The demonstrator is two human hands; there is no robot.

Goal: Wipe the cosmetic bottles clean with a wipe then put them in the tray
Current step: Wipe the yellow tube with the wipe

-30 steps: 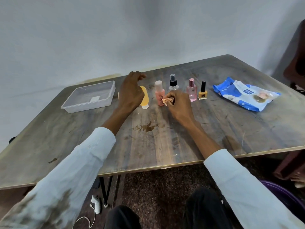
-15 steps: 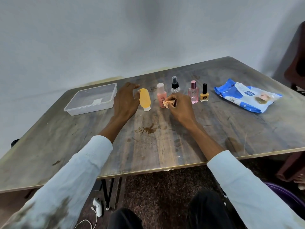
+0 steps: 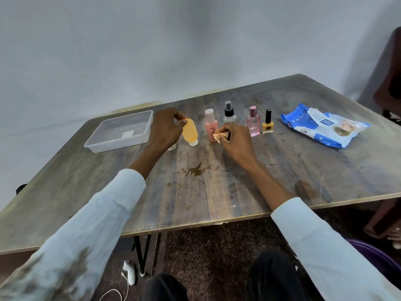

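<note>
A clear plastic tray (image 3: 112, 145) sits at the table's far left. To its right a row of bottles stands: an orange tube bottle (image 3: 190, 132) on its white cap, a pink bottle (image 3: 210, 124), a clear spray bottle (image 3: 229, 115), a pink perfume bottle (image 3: 253, 123) and a yellow nail polish (image 3: 267, 125). My left hand (image 3: 165, 129) pinches the top of the orange bottle. A white cap (image 3: 171, 147) peeks out below that hand; what it belongs to is hidden. My right hand (image 3: 237, 143) is closed on a small stained wipe (image 3: 217, 137) and a small dark item, just in front of the pink bottle.
A blue and white wipes pack (image 3: 323, 124) lies at the far right of the wooden table (image 3: 217, 203). A brown stain (image 3: 195, 170) marks the middle. A dark chair (image 3: 390, 88) stands beyond the right edge. A white device with a cable (image 3: 130, 272) lies on the floor.
My left hand drew back left off the orange bottle, then closed its fingertips on the bottle's top. My right hand stayed in place with the wipe.
</note>
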